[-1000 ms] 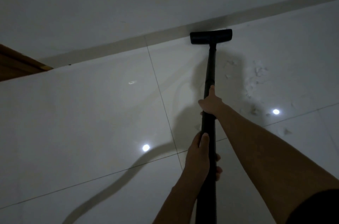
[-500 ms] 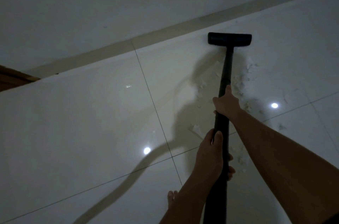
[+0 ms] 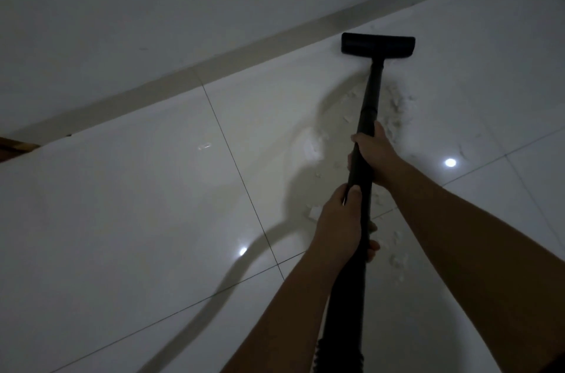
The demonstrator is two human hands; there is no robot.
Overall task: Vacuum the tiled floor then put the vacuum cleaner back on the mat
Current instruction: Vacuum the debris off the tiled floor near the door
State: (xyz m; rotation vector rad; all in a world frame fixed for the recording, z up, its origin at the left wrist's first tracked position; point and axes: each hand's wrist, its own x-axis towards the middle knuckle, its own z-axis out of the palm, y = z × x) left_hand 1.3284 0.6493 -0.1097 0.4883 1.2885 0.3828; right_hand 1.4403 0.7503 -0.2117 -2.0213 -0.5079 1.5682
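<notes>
I hold a black vacuum wand [image 3: 368,103] with both hands over a glossy white tiled floor [image 3: 137,219]. My right hand [image 3: 374,157] grips the wand higher up, my left hand [image 3: 339,227] grips it lower, nearer my body. The wide black floor head [image 3: 378,45] rests on the tiles close to the skirting strip [image 3: 189,79] at the base of the wall. White scraps and crumbs [image 3: 397,109] lie scattered on both sides of the wand and beneath my hands. The vacuum's body and the mat are out of view.
A white wall [image 3: 183,5] rises beyond the skirting strip. A brown wooden edge [image 3: 15,148] shows at the far left. The ribbed hose end [image 3: 339,357] appears at the bottom. Ceiling lights reflect as bright spots on the tiles.
The floor head has shifted to the right along the wall and now sits over the patch of white scraps. My hands keep their grip on the wand.
</notes>
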